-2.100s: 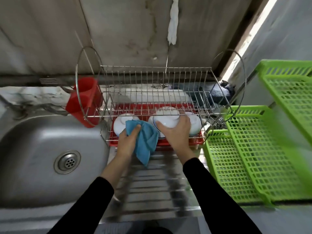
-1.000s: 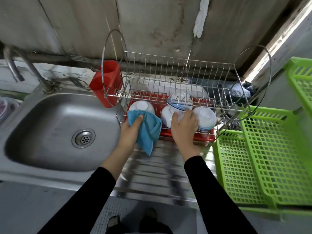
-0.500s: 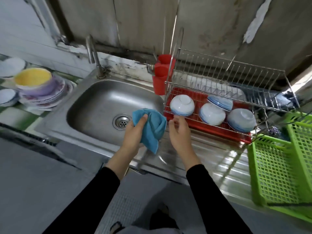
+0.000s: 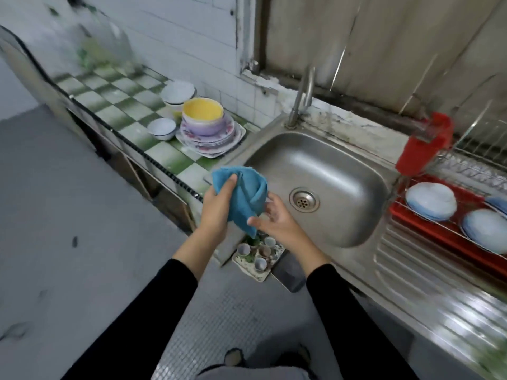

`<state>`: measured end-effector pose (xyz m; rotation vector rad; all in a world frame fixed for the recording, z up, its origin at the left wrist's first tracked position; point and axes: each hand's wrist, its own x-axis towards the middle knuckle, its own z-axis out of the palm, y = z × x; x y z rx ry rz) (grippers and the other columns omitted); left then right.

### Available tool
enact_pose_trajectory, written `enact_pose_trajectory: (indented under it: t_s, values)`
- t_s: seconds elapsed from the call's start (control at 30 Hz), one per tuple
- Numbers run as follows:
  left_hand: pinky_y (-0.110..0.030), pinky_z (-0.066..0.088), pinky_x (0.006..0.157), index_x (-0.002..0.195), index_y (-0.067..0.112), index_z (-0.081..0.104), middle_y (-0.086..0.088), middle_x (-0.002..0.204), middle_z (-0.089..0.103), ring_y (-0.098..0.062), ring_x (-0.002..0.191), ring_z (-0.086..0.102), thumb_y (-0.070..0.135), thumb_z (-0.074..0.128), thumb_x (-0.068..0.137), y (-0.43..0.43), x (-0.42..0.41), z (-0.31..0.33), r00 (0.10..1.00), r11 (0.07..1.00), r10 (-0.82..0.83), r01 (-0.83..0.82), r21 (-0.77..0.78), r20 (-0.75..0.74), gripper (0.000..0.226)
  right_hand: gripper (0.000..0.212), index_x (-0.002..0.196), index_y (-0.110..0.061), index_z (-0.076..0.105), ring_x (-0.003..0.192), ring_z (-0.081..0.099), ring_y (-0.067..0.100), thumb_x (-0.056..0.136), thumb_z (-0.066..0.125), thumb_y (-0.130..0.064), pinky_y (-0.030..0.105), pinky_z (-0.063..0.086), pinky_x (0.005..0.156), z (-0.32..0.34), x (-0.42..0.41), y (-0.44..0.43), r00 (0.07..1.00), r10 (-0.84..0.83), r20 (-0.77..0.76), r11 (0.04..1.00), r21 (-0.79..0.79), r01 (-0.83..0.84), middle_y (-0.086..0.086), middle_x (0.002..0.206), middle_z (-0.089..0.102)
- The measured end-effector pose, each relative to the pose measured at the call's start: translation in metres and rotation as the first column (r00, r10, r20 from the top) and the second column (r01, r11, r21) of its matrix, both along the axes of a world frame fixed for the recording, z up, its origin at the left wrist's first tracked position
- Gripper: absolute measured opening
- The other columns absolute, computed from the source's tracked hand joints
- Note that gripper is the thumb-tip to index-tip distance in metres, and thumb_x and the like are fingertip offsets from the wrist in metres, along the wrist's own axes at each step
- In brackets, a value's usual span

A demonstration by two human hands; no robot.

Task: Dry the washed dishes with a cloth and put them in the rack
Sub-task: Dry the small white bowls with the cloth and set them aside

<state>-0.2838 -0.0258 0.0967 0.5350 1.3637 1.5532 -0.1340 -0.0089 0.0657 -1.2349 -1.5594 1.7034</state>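
The sink (image 4: 323, 160) is brushed stainless steel, smooth with a dull sheen, and its ribbed drainboard (image 4: 428, 283) glints brighter. The blue cloth (image 4: 244, 193) looks soft and matt, with a fine nap (microfibre, by the look of it). The rack (image 4: 474, 171) is thin shiny metal wire over a glossy red plastic tray (image 4: 441, 237). The bowls (image 4: 430, 200) in it are smooth glazed ceramic. The worktop (image 4: 115, 105) is glazed green-and-white tile.

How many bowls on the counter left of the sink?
3: white bowl at the back, yellow bowl on the plates, small white bowl beside them. Others may nest unseen.
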Motion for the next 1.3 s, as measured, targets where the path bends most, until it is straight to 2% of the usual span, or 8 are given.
enact_pose_trajectory:
  t_s: [0.1, 0.23, 0.4, 0.73, 0.87, 0.97, 1.07, 1.3]
  values:
    - [-0.035, 0.057, 0.080, 0.100, 0.015, 0.065, -0.005, 0.095, 0.072, -0.019, 0.088, 0.070, 0.027, 0.063, 0.095, -0.008, -0.035, 0.000, 0.998, 0.998, 0.050, -0.049, -0.027, 0.046, 0.013, 0.102, 0.137, -0.035, 0.034, 0.121, 0.061, 0.007, 0.056, 0.095, -0.042, 0.031, 0.049, 0.101, -0.006, -0.037, 0.003, 0.996, 0.082, 0.034, 0.996, 0.017, -0.083, -0.010, 0.125, 0.065]
    - [-0.045, 0.055, 0.093, 0.112, 0.010, 0.066, -0.015, 0.112, 0.070, -0.029, 0.103, 0.068, 0.032, 0.063, 0.093, -0.010, -0.080, -0.003, 0.983, 0.992, 0.120, -0.114, -0.056, 0.137, 0.029, 0.071, 0.130, -0.024, 0.032, 0.091, 0.067, -0.001, 0.082, 0.078, 0.001, 0.021, 0.056, 0.079, -0.006, -0.077, 0.014, 0.995, 0.101, 0.014, 0.995, 0.002, -0.101, -0.006, 0.111, 0.066]
    - [-0.036, 0.056, 0.076, 0.104, 0.012, 0.066, -0.008, 0.093, 0.072, -0.023, 0.085, 0.068, 0.017, 0.049, 0.091, -0.007, -0.125, -0.010, 0.949, 0.977, 0.213, -0.202, -0.070, 0.234, 0.022, 0.055, 0.130, -0.015, 0.040, 0.090, 0.065, 0.011, 0.088, 0.073, -0.003, 0.024, 0.056, 0.076, -0.007, -0.112, 0.045, 0.986, 0.130, 0.099, 0.991, -0.001, -0.131, 0.009, 0.112, 0.063]
    - [-0.043, 0.052, 0.089, 0.102, 0.016, 0.059, -0.012, 0.103, 0.066, -0.024, 0.091, 0.061, 0.006, 0.044, 0.095, 0.066, -0.199, -0.033, 0.950, 0.984, -0.019, -0.037, -0.173, -0.312, 0.019, 0.038, 0.109, -0.014, 0.049, 0.088, 0.066, 0.022, 0.085, 0.077, -0.006, 0.039, 0.053, 0.086, 0.018, -0.230, 0.139, 0.998, -0.025, -0.065, 0.999, -0.039, 0.022, 0.008, 0.093, 0.066]
    - [-0.035, 0.049, 0.077, 0.104, 0.015, 0.061, -0.008, 0.095, 0.065, -0.025, 0.091, 0.061, 0.028, 0.050, 0.090, 0.105, -0.231, -0.027, 0.992, 0.988, -0.106, 0.097, -0.122, -0.063, 0.022, 0.009, 0.101, -0.011, 0.054, 0.100, 0.067, 0.027, 0.098, 0.062, -0.013, 0.036, 0.056, 0.085, 0.020, -0.277, 0.176, 0.984, -0.041, -0.173, 0.985, -0.174, 0.011, 0.013, 0.103, 0.068]
    - [-0.026, 0.054, 0.080, 0.113, 0.018, 0.062, 0.002, 0.100, 0.071, -0.013, 0.093, 0.067, 0.032, 0.060, 0.091, 0.131, -0.257, -0.031, 0.982, 0.982, -0.183, 0.181, -0.054, -0.044, 0.026, 0.021, 0.118, -0.003, 0.055, 0.089, 0.071, 0.026, 0.103, 0.054, -0.017, 0.032, 0.058, 0.077, 0.025, -0.300, 0.204, 0.965, -0.063, -0.255, 0.959, -0.284, -0.012, 0.019, 0.104, 0.069]
    - [-0.032, 0.053, 0.092, 0.123, 0.013, 0.057, -0.004, 0.114, 0.069, -0.017, 0.105, 0.065, 0.018, 0.074, 0.085, 0.157, -0.284, -0.040, 0.955, 0.972, -0.226, 0.209, -0.103, -0.191, 0.042, 0.030, 0.125, -0.002, 0.055, 0.086, 0.072, 0.023, 0.105, 0.048, -0.024, 0.029, 0.057, 0.073, 0.029, -0.316, 0.231, 0.972, 0.017, -0.235, 0.957, -0.278, -0.084, 0.020, 0.111, 0.070]
    - [-0.043, 0.054, 0.092, 0.101, 0.028, 0.058, 0.005, 0.097, 0.066, -0.020, 0.096, 0.063, 0.016, 0.061, 0.090, 0.209, -0.332, -0.061, 0.909, 0.977, -0.080, -0.011, -0.215, -0.409, 0.017, 0.027, 0.121, -0.014, 0.059, 0.101, 0.067, 0.017, 0.105, 0.041, -0.028, 0.034, 0.052, 0.093, 0.013, -0.341, 0.279, 0.998, 0.022, 0.059, 0.995, -0.101, -0.016, 0.001, 0.105, 0.071]
